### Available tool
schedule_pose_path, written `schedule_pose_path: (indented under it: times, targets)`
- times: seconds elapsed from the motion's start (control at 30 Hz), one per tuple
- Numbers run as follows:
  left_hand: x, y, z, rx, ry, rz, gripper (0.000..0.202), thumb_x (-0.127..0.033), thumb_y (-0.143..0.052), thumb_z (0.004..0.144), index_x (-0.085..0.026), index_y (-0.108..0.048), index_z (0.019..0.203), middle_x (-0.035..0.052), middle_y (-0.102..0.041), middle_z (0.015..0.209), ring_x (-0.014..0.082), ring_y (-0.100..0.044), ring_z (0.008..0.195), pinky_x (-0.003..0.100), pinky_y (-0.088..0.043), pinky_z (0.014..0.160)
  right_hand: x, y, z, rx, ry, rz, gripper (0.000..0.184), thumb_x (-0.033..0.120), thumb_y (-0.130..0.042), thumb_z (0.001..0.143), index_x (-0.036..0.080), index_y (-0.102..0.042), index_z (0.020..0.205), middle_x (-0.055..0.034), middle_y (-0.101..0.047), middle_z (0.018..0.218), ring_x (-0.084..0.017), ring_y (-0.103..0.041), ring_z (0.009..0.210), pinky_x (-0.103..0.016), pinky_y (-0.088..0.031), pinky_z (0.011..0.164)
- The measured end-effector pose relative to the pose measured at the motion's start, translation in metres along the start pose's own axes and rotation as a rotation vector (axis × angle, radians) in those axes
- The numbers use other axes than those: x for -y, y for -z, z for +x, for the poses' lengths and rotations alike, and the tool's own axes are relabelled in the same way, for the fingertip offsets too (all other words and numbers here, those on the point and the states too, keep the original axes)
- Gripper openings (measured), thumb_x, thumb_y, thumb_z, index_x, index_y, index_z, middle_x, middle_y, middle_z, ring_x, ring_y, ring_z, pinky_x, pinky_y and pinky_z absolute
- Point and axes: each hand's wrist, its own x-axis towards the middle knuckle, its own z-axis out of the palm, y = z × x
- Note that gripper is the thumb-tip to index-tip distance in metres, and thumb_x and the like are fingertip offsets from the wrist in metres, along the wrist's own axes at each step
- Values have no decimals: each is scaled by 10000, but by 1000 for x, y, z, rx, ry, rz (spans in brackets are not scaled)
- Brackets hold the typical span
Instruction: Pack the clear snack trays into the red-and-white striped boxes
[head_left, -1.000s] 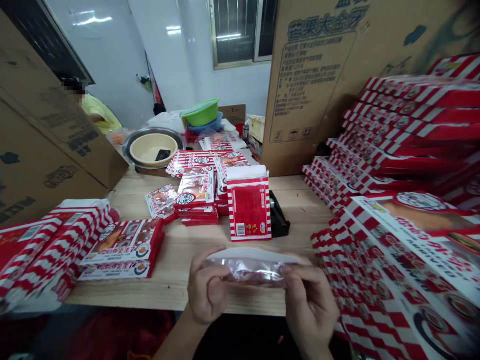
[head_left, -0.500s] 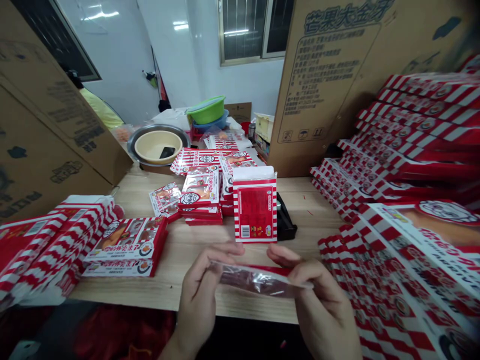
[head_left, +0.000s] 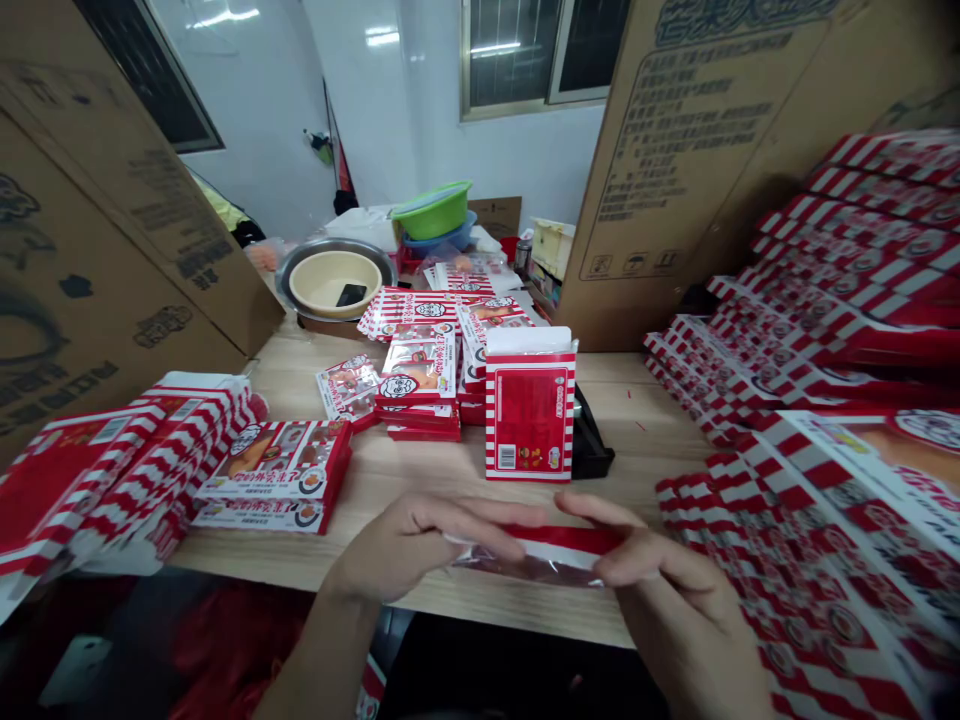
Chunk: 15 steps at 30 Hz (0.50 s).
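Observation:
Both hands hold a thin red-and-white box in clear plastic film [head_left: 551,568], seen edge-on above the table's front edge. My left hand [head_left: 420,540] is closed on its left end, with fingers lying along the shiny film. At the right end, my right hand [head_left: 667,590] pinches it between thumb and fingers. Just beyond them stands an upright red box [head_left: 529,415] with striped edges and a white flap on top. A black object [head_left: 591,440] lies partly hidden behind that box.
Striped flat cartons [head_left: 157,450] and finished-looking boxes [head_left: 270,465] lie to the left. Tall stacks of striped boxes [head_left: 810,560] fill the right. Behind are more boxes [head_left: 420,365], a cream basin [head_left: 335,280] and a green basin [head_left: 433,215]. Large cardboard sheets [head_left: 645,200] flank the table.
My left hand has moved over the film, its fingers now stretched across the box's top edge, showing more red and white there. The whole scene has shifted slightly right as the head turned.

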Motion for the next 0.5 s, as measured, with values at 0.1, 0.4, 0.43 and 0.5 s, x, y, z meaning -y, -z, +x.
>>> schedule_pose_path:
  times: [0.1, 0.4, 0.43, 0.5]
  targets:
    - [-2, -3, -1, -61, -85, 114, 284, -177, -526, 904, -344, -754, 919, -8, -661, 1219, 178, -637, 1083, 301, -467, 965, 2, -1, 3, 38, 111, -98, 173, 309, -630, 851, 275, -705, 699, -17, -685, 1141, -205, -642, 1050, -279, -533, 812]
    - [1, -1, -6, -73, -373, 560, 408, -49, -487, 887, -289, -650, 1173, 67, -664, 1205, 161, -627, 1090, 268, -490, 935, 14, -9, 6, 17, 205, -400, 295, 174, -684, 789, 325, -672, 1041, 0, -702, 1093, -138, -642, 1054, -182, -510, 881]
    - [0, -1, -5, -77, -393, 591, 445, -21, -470, 878, -292, -638, 1189, 68, -670, 1191, 156, -632, 1080, 267, -496, 925, 14, -9, 7, 28, 217, -419, 288, 168, -684, 788, 323, -681, 1030, 2, -707, 1076, -141, -643, 1050, -195, -505, 904]
    - [-3, -1, -3, -72, -401, 636, 474, 1, -465, 854, -298, -646, 1175, 68, -678, 1172, 160, -639, 1067, 284, -506, 918, 14, -8, 7, 52, 222, -406, 216, 165, -683, 791, 308, -708, 951, 2, -723, 1004, -155, -661, 1004, -251, -499, 945]
